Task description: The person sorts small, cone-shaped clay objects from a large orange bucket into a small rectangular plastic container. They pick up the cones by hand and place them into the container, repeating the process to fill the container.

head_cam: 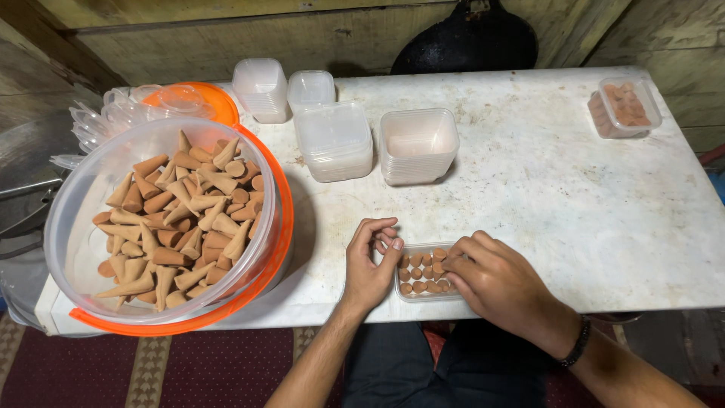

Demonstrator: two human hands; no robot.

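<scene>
hands meet at a small clear tray point(424, 274) near the 6 o'clock edge of the white surface point(574, 189). the tray is packed with brown cones point(420, 273) standing upright, so their round bases face up. the left hand point(370, 264) rests against the tray's 9 o'clock side, fingers point(380, 229) curled loosely, thumb touching the tray's corner, holding nothing that shows. the right hand point(495, 283) lies over the tray's 3 o'clock end, fingers pressed together and bent down onto the cones there; whether they pinch one cannot be told. a dark band point(578, 344) circles the right wrist.

at 9 o'clock of the hands stands a big clear tub point(75, 204) with an orange rim, full of loose brown cones point(181, 219) lying every way. towards 12 o'clock sit stacks of empty clear trays point(419, 145) and lids point(334, 140), with two more stacks point(260, 89) behind them. at 2 o'clock, well apart near the far corner, is another filled tray point(624, 106). a dark round pan point(472, 41) leans on the wooden wall beyond the surface.
</scene>
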